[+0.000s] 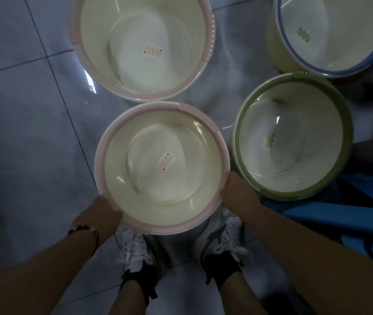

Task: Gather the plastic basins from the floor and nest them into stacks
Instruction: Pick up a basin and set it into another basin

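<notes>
A cream basin with a pink rim is held level in front of me, above my feet. My left hand grips its near-left rim and my right hand grips its near-right rim. Beyond it stands a second pink-rimmed basin, larger in view. A green-rimmed basin sits to the right, and a blue-rimmed basin stands at the top right, partly out of frame. Each basin has a small printed label on its bottom.
Glossy grey floor tiles spread to the left. A blue plastic object lies at the right, beneath the green-rimmed basin. My two feet in white and black sneakers stand under the held basin.
</notes>
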A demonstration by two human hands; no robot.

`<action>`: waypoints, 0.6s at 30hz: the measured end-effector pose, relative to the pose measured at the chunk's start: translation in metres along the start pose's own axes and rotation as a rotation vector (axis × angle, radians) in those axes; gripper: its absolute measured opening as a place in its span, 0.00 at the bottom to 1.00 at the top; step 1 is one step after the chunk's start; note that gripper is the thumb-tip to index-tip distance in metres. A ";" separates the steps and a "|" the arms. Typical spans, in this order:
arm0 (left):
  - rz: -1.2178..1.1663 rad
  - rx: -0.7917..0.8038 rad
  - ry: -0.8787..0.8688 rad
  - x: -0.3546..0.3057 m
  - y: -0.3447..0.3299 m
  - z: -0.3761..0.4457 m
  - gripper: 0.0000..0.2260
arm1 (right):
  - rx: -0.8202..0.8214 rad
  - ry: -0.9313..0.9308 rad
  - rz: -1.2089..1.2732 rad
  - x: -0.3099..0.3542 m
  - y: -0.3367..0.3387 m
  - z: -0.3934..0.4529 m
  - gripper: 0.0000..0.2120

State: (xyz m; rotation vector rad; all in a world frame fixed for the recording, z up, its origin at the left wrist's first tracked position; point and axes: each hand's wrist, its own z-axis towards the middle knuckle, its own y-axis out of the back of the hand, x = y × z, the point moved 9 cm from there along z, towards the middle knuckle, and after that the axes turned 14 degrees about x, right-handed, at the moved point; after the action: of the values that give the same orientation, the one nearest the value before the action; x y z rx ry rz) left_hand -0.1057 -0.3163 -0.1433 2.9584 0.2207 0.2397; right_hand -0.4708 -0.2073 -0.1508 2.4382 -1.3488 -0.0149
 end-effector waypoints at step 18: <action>1.052 -0.509 -0.662 -0.374 -0.018 -0.129 0.29 | -0.066 -0.195 -0.425 -0.124 0.164 -0.033 0.32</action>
State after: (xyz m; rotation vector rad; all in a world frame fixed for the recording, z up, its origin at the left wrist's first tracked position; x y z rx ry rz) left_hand -0.4953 -0.3390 -0.0756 2.1884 -1.2563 -0.4907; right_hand -0.6670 -0.1752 -0.0886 2.6716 -0.8572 -0.4051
